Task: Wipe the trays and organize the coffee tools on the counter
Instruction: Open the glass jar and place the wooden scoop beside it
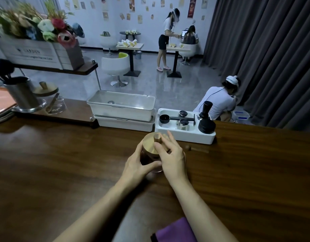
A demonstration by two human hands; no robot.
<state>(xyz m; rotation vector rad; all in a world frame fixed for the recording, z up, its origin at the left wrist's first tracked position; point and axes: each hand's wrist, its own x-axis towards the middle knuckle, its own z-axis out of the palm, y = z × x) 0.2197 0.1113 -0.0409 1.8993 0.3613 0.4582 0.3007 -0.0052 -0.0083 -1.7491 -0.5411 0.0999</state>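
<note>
Both hands on the jar (pixel 149 158) mid-desk (pixel 63 172): the left hand (pixel 135 165) wraps its glass body, thumb across the front, while the right hand (pixel 173 158) pinches the knob of the wooden lid (pixel 148 145), which sits on top. Just behind, the white tray (pixel 185 137) carries the coffee tools, the black tamper (pixel 205 119) upright at its right end. A wooden spoon (pixel 194 148) lies beside the tray, and a purple cloth (pixel 177 231) lies at the near edge.
</note>
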